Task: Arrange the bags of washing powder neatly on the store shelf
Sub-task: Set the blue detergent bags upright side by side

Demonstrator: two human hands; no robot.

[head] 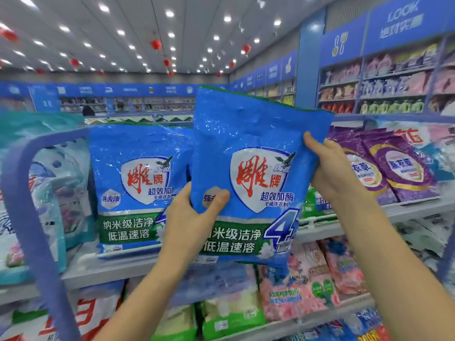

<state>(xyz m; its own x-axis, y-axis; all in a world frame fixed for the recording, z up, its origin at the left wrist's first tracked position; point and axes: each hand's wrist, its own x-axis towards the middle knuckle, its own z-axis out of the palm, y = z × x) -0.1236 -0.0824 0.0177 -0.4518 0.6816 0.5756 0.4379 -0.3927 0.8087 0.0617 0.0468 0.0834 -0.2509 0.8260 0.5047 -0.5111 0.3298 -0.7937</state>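
Held bag: we grasp the blue bag (251,153) upright, left hand (194,217) at its 8 o'clock edge, right hand (330,173) at 3 o'clock.
Shelf: a matching bag (128,188) stands on the shelf (98,271) at 9 o'clock.
Room: lit store aisle.

Both hands hold a blue bag (256,148) of washing powder upright before the shelf (108,268), its top tipped slightly toward eleven o'clock. The left hand (194,215) grips its edge at eight o'clock, thumb on the front. The right hand (330,171) grips the edge at three o'clock, thumb on the front. At nine o'clock from it a matching bag (133,183) stands on the shelf, its right edge hidden behind the held one. Purple bags (398,166) lean at three o'clock, and pink bags (320,279) sit at five o'clock, one level down.
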